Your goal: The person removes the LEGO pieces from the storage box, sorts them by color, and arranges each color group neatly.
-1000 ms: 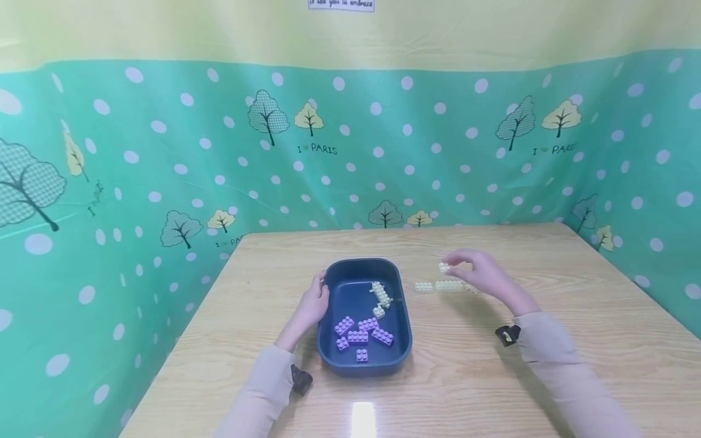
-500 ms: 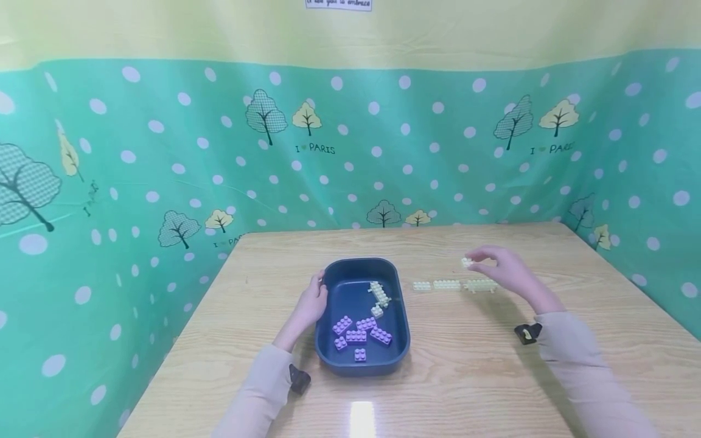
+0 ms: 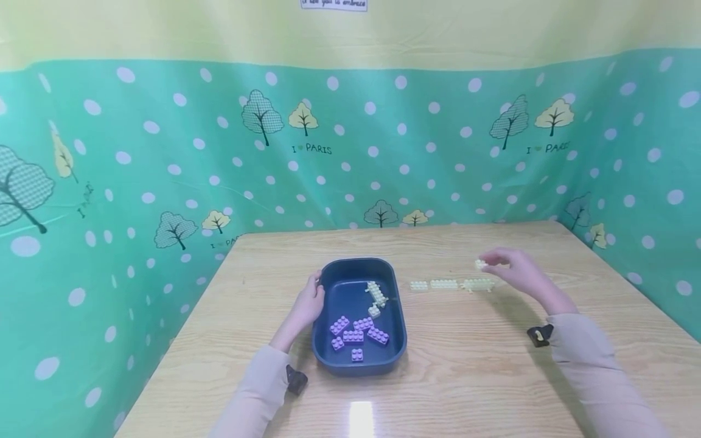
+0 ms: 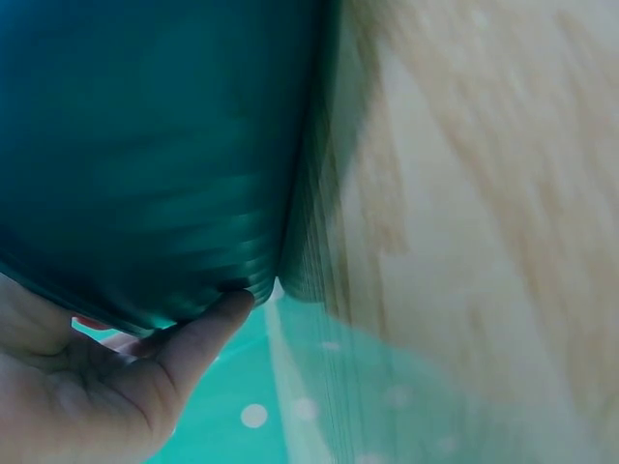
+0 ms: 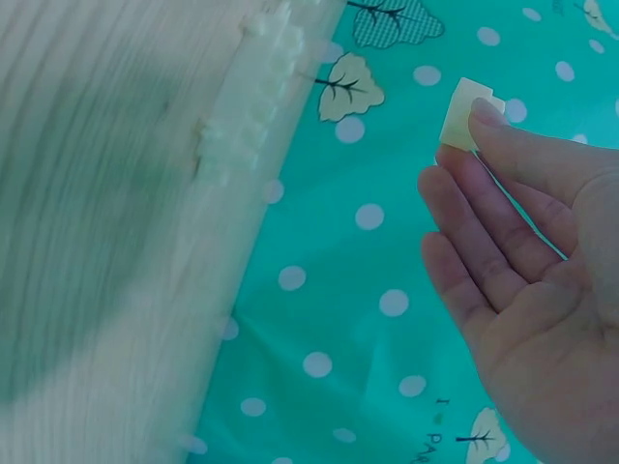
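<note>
In the head view, my right hand (image 3: 515,272) pinches a small pale yellow building brick (image 3: 480,264) between thumb and fingertips, raised above the table. The right wrist view shows this brick (image 5: 468,114) held at the thumb tip, other fingers loosely bent. Below it lies a row of pale bricks: a short one (image 3: 418,285), a longer one (image 3: 443,284) and a piece with small feet sticking out (image 3: 477,285). My left hand (image 3: 308,302) grips the left side of a dark blue bin (image 3: 359,369); its thumb (image 4: 208,338) presses the wall in the left wrist view.
Inside the bin lie several purple bricks (image 3: 353,336), a pale footed piece (image 3: 376,293) and a small pale brick (image 3: 374,311). The wooden table (image 3: 454,377) ends at a green dotted curtain (image 3: 350,152) behind and at the sides.
My right hand has moved to the right with the small pale brick, from above the longer brick to above the footed piece. My left hand stays at the bin.
</note>
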Available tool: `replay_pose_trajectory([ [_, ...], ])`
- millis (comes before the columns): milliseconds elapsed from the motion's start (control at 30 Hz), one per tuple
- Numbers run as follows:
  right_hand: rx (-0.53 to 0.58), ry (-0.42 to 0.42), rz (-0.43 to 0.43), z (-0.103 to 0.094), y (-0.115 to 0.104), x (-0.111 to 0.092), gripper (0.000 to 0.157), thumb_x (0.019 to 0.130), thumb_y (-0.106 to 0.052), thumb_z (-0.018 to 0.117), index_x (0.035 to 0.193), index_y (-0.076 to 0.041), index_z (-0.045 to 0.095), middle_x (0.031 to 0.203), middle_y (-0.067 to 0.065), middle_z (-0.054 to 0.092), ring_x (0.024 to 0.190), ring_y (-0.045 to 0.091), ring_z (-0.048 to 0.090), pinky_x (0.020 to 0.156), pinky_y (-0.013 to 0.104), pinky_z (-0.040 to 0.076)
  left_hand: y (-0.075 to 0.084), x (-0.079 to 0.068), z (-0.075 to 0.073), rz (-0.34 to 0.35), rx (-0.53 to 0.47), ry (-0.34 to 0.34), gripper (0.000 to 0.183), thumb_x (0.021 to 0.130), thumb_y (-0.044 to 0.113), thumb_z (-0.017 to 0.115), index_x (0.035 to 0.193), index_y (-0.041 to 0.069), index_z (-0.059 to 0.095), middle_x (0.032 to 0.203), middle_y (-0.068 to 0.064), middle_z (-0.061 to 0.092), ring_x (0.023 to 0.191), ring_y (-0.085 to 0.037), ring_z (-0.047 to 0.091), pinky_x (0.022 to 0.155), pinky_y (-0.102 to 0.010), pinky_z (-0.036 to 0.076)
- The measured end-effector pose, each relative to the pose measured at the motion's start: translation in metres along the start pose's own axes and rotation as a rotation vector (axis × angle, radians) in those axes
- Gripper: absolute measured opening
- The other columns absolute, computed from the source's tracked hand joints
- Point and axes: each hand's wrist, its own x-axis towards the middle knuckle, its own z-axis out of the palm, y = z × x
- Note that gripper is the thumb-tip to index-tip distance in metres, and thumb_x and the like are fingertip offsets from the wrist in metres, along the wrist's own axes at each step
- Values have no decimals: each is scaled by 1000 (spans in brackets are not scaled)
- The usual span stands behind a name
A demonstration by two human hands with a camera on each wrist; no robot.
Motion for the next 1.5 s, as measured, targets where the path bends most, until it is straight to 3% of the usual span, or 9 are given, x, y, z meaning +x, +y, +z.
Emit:
replay_pose_trajectory([
  [400,-33,2,13,-5,20,-7,33,88,-13,63,114,7,61,105,26,65,90,36,62,81,50,52,1,0,1,9,7,8,46,99,10,32,142,-7,28,140,-31,39,125,-46,43,102,-55,39],
  [900,-28,-31,54,-1,48,-14,31,88,-12,63,111,9,61,104,26,65,91,37,62,81,51,51,-1,-1,0,33,30,15,46,98,9,33,141,-8,29,140,-30,39,122,-46,46,97,-55,44],
  [1233,-39,-71,78,1,54,-15,26,86,-6,63,108,7,64,99,22,67,91,35,62,81,50,51,-4,-1,2,38,19,12,45,99,8,33,141,-8,29,142,-29,37,118,-45,50,93,-52,47],
  [1500,-65,-86,78,4,60,-12,24,84,-5,63,105,8,64,97,23,67,90,37,62,81,52,51,-4,0,2,55,23,23,44,99,8,33,139,-10,30,140,-30,40,124,-44,45,101,-53,41],
])
